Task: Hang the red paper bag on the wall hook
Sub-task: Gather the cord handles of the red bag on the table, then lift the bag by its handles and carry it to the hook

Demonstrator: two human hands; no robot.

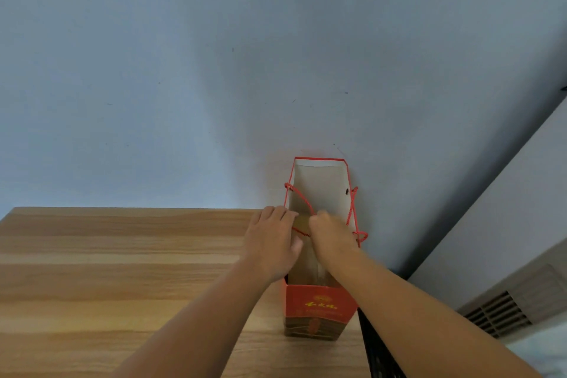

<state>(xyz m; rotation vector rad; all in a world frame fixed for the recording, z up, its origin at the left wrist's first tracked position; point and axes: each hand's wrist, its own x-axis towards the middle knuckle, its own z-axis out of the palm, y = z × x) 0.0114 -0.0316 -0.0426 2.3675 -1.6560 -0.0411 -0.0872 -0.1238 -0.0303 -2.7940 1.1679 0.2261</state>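
Observation:
The red paper bag (pixel 319 310) stands upright at the right end of the wooden table (pixel 122 270), its open white inside facing me and its far rim against the wall. Red cord handles hang at both sides of the mouth. My left hand (pixel 271 242) rests flat on the bag's left rim with its fingers over the edge. My right hand (pixel 329 232) is closed over the mouth, pinching the left red cord handle (pixel 302 198). The other cord (pixel 354 218) dangles loose down the bag's right side. No wall hook shows in view.
A plain pale wall (pixel 276 55) fills the upper view. Right of the table a dark crate-like edge (pixel 376 344) drops off, and beyond it a pale unit with a vent grille (pixel 497 313) stands by the corner.

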